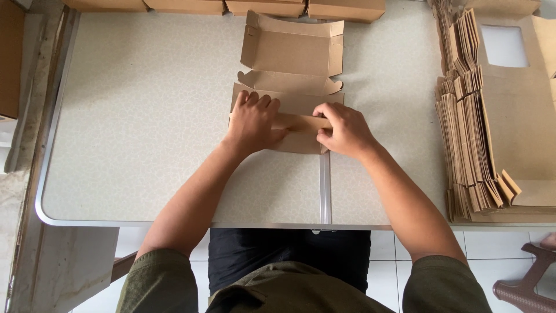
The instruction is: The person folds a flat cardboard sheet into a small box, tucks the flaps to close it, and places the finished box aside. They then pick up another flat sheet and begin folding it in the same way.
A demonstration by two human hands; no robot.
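A brown cardboard box blank (292, 55) lies partly folded in the middle of the pale table (139, 116). Its far panel stands up with side walls raised. My left hand (253, 123) presses flat on the near panel, fingers spread toward the far side. My right hand (343, 130) pinches the folded near flap (300, 122) of the same box between thumb and fingers. Both hands touch the cardboard, a few centimetres apart.
A tall stack of flat brown box blanks (492, 122) fills the table's right side. Folded brown boxes (272, 7) line the far edge. A metal seam strip (325, 188) runs to the near edge. A brown plastic stool (530, 281) stands on the tiled floor at lower right.
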